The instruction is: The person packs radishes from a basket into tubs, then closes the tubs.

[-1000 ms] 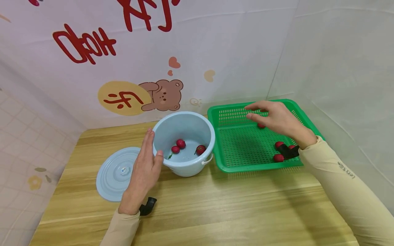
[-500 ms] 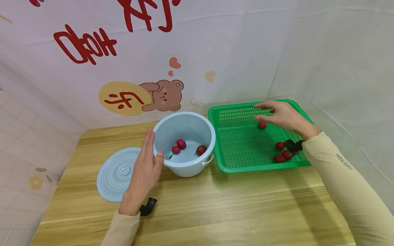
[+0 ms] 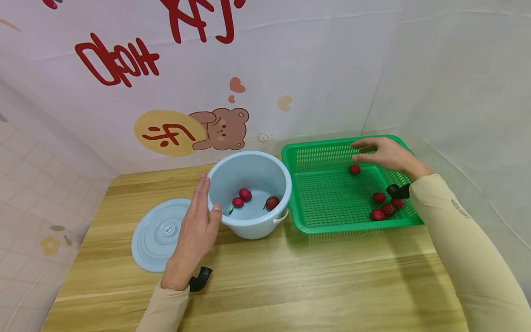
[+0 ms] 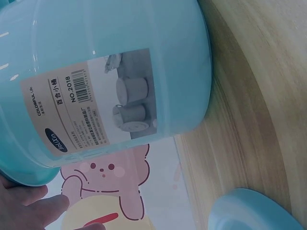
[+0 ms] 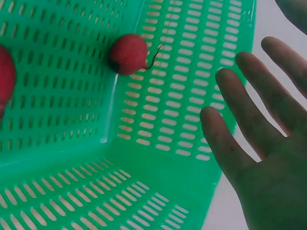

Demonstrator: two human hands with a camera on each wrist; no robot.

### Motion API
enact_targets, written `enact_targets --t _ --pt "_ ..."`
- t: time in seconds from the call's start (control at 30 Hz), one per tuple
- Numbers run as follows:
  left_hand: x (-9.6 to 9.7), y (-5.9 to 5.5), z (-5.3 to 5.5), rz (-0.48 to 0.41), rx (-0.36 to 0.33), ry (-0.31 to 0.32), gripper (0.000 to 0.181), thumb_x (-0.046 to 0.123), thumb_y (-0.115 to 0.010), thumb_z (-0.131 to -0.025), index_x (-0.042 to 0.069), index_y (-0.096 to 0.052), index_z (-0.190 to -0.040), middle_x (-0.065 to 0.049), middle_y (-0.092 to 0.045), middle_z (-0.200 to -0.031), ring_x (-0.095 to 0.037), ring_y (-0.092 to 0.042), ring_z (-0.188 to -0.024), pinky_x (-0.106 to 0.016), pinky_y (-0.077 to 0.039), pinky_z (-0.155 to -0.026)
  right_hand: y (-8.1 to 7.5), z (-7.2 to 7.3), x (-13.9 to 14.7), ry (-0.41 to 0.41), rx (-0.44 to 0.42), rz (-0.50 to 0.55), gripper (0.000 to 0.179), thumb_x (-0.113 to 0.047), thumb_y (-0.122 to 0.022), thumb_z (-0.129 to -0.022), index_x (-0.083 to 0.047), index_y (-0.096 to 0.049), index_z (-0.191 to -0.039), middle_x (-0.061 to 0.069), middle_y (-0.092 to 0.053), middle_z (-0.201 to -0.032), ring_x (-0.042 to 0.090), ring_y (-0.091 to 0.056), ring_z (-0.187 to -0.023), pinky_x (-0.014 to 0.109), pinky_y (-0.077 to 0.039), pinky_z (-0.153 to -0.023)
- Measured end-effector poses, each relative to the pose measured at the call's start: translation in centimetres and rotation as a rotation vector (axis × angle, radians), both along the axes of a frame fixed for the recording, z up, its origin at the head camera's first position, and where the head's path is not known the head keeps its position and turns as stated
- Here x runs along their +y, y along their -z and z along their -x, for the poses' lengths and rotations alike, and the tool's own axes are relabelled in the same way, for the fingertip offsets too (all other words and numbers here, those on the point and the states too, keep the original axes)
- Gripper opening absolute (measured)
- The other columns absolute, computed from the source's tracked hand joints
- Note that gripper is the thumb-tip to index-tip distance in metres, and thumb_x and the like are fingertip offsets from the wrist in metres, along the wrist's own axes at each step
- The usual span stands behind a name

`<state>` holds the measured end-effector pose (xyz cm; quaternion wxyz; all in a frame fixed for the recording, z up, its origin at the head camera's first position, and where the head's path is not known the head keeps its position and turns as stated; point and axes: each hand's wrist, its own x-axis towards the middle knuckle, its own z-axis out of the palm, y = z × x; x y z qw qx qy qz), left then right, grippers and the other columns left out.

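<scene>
My left hand (image 3: 195,230) rests against the left side of a light-blue bucket (image 3: 250,230), its fingers straight along the rim. In the left wrist view, its fingers (image 4: 48,208) lie by the rim. Inside the bucket are three red radishes (image 3: 245,194), some with bits of green. Over the back right of a green slotted basket (image 3: 323,198), my right hand (image 3: 387,154) hovers with fingers spread and nothing held. A single radish (image 5: 128,53) lies just below it, against the basket wall, with a thin root. Several more radishes (image 3: 388,210) sit in the front right corner.
A light-blue lid (image 3: 153,240) lies flat on the wooden table (image 3: 298,286), left of the bucket and partly behind my left hand. The basket stands right beside the bucket. A printed wall covering (image 3: 323,69) rises behind, and another white sheet (image 3: 469,115) borders the right.
My right hand has moved to the right and slightly back over the basket, uncovering the radish below it and those in the corner. My left hand stays at the bucket.
</scene>
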<state>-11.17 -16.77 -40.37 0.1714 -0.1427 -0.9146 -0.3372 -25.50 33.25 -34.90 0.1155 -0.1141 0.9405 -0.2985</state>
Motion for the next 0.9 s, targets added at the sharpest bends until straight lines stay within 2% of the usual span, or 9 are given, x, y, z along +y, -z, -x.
enact_targets --t 0.27,0.57,0.9 --pt "0.0 0.0 0.0 0.003 0.003 0.001 0.066 0.023 -0.047 -0.106 0.005 -0.021 -0.165 -0.003 -0.015 -0.173 -0.031 -0.028 -0.154 -0.061 -0.034 -0.116 1.4 1.2 1.2 -0.003 -0.077 0.044 0.064 -0.048 -0.065 -0.1 -0.008 -0.054 -0.149 0.021 -0.052 -0.151 0.044 -0.048 -0.137 0.065 -0.038 -0.109" --pt "0.0 0.0 -0.1 0.01 0.001 0.003 0.066 0.026 -0.045 -0.107 0.006 -0.021 -0.165 -0.004 -0.015 -0.173 -0.029 -0.025 -0.155 -0.061 -0.032 -0.117 3.5 2.0 2.0 -0.058 -0.118 0.035 0.056 -0.035 -0.064 -0.103 -0.001 -0.056 -0.147 0.025 -0.05 -0.151 0.048 -0.045 -0.138 0.068 -0.036 -0.11" --pt "0.0 -0.1 0.0 0.012 0.003 0.006 0.066 0.024 -0.046 -0.107 0.004 -0.021 -0.165 -0.006 -0.016 -0.173 -0.029 -0.024 -0.156 -0.06 -0.031 -0.118 4.0 1.9 1.4 -0.076 -0.197 -0.009 0.058 -0.038 -0.067 -0.101 -0.003 -0.056 -0.146 0.029 -0.046 -0.152 0.053 -0.039 -0.14 0.073 -0.035 -0.107"
